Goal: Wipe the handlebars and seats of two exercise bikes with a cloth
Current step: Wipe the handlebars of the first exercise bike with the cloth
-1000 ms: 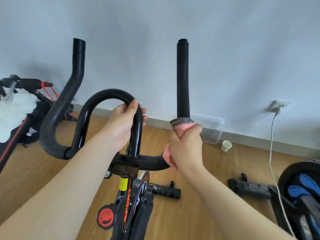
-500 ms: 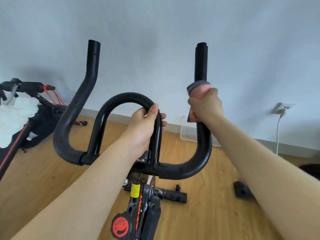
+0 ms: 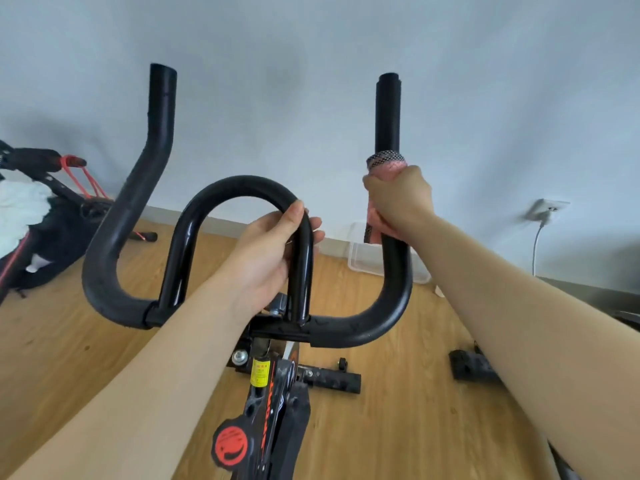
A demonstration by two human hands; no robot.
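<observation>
The right hand [image 3: 401, 202] squeezes a pink cloth [image 3: 386, 168] around the handlebar's [image 3: 114, 237] right upright; the left hand [image 3: 266, 251] grips its centre loop.

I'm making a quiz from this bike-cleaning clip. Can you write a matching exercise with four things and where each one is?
Things:
1. pink cloth
2. left hand
3. red knob
4. clear plastic box

Places:
A. on the floor by the wall
B. low on the bike frame
C. wrapped round the right handlebar, under the right hand
D. gripping the centre loop bar

Pairs: 1-C, 2-D, 3-B, 4-A
</observation>
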